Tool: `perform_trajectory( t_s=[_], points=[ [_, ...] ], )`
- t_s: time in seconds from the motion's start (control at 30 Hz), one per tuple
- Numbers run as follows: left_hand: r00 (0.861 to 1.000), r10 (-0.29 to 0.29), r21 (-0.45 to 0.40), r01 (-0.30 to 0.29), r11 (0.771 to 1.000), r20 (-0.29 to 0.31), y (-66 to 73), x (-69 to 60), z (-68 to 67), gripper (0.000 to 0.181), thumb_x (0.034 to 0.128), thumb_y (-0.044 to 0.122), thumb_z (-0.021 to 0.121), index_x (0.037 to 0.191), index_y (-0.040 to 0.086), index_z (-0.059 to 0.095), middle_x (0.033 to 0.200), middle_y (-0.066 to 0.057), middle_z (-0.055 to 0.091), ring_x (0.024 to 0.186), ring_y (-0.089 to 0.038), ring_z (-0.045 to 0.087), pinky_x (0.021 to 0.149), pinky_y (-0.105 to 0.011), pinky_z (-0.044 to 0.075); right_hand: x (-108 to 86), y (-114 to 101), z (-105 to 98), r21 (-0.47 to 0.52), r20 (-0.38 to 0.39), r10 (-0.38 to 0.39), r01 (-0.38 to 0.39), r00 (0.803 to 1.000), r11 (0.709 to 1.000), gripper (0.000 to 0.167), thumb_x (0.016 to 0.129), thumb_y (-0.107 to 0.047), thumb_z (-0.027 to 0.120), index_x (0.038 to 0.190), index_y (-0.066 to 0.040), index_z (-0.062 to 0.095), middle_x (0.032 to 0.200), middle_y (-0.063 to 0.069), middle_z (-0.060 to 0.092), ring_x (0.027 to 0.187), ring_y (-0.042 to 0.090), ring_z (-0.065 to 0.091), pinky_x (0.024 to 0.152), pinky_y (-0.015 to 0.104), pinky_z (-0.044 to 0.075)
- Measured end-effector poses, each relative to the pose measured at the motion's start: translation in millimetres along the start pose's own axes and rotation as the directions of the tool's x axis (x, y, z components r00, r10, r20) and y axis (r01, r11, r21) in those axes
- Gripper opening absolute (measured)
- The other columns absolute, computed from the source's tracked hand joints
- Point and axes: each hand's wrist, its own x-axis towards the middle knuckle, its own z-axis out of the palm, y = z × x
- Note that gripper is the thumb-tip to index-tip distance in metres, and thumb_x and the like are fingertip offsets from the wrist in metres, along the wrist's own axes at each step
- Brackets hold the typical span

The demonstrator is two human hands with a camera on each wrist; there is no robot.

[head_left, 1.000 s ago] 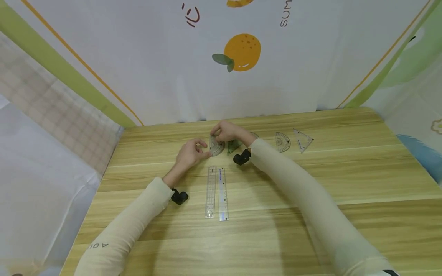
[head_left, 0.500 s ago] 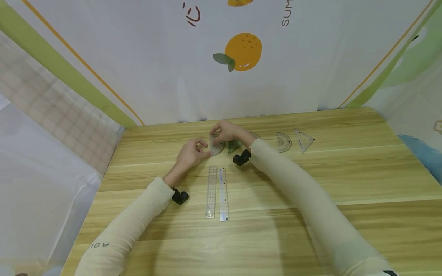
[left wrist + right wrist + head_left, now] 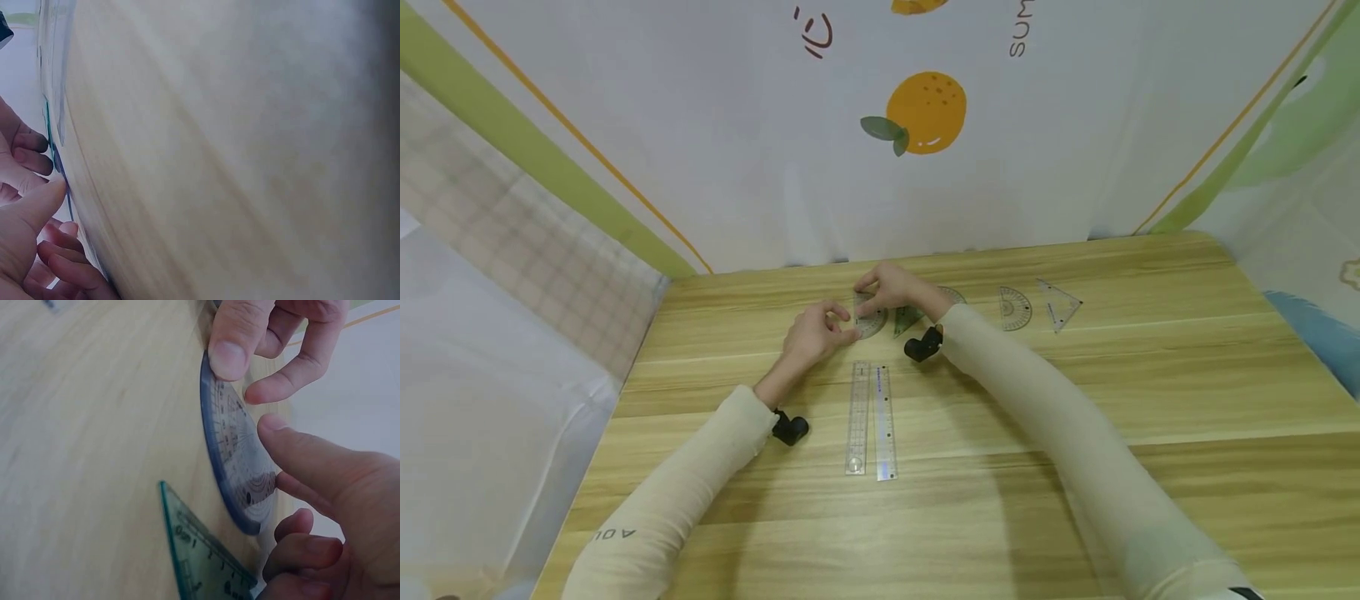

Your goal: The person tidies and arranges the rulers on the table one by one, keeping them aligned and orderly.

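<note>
Head view shows a clear protractor (image 3: pixel 871 327) near the far edge of the wooden table (image 3: pixel 985 525), its straight side facing 9 o'clock and its curve 3 o'clock. Measured from it, the left hand (image 3: pixel 812 333) lies at 9 o'clock, pinching the near end with the thumb on the curved rim and the index finger bent toward the straight side. At 1 o'clock the right hand (image 3: pixel 891 287) grips the far end between thumb and finger. The two hands are close but apart; whether the protractor is raised off the wood, I cannot tell. Just beside it at 3 o'clock lies a green set square (image 3: pixel 907 320), partly covered by the right hand. Farther out that way come a second protractor (image 3: pixel 954 295), largely behind the right wrist, then a third protractor (image 3: pixel 1016 309) and a clear set square (image 3: pixel 1062 317). Toward 6 o'clock, a gridded ruler (image 3: pixel 857 417) and a bluish ruler (image 3: pixel 886 423) lie side by side.
</note>
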Motion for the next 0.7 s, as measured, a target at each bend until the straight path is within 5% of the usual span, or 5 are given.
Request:
perform_trajectory(
  t_s=[0.37, 0.43, 0.53, 0.7],
  points=[
    [1.000, -0.028, 0.008, 0.028, 1.000, 0.002, 0.5, 1.9, 0.5, 0.033, 0.0914, 0.030, 0.079, 0.115, 0.012, 0.066, 0.076, -0.004, 0.065, 0.055, -0.013, 0.047, 0.048, -0.027, 0.034, 1.4, -2.0, -0.4, 0.008, 0.019, 0.029, -0.029, 0.999, 1.000, 0.050, 0.092, -0.017, 0.079, 0.136, 0.000, 0.062, 0.144, 0.018, 0.054, 0.056, 0.008, 0.037, 0.076, 0.027, 0.049],
    [1.000, -0.025, 0.007, 0.025, 1.000, -0.001, 0.5, 1.7, 0.7, 0.033, 0.0914, 0.030, 0.079, 0.115, 0.012, 0.066, 0.077, -0.004, 0.065, 0.055, -0.014, 0.047, 0.049, -0.028, 0.034, 1.5, -2.0, -0.4, 0.005, 0.017, 0.032, -0.032, 0.999, 0.999, 0.049, 0.092, -0.017, 0.079, 0.136, -0.001, 0.063, 0.144, 0.018, 0.054, 0.063, 0.012, 0.045, 0.081, 0.029, 0.051],
    [1.000, -0.017, 0.005, 0.017, 1.000, -0.005, 0.3, 1.6, 0.5, 0.032, 0.0916, 0.029, 0.079, 0.115, 0.011, 0.066, 0.077, -0.005, 0.066, 0.056, -0.015, 0.048, 0.049, -0.028, 0.034, 1.5, -3.1, -1.1, -0.001, 0.015, 0.038, -0.038, 0.999, 0.999, 0.049, 0.092, -0.017, 0.079, 0.135, -0.001, 0.063, 0.144, 0.016, 0.054, 0.097, 0.020, 0.061, 0.095, 0.033, 0.049],
    [1.000, -0.008, 0.004, 0.008, 1.000, -0.003, 0.5, 0.8, -0.6, 0.033, 0.0916, 0.030, 0.079, 0.115, 0.010, 0.066, 0.078, -0.005, 0.066, 0.057, -0.015, 0.050, 0.049, -0.028, 0.036, 1.3, -6.1, -2.0, 0.000, 0.016, 0.050, -0.050, 0.999, 0.999, 0.047, 0.091, -0.015, 0.079, 0.133, -0.001, 0.065, 0.144, 0.015, 0.055, 0.136, 0.032, 0.045, 0.107, 0.038, 0.040]
  ],
)
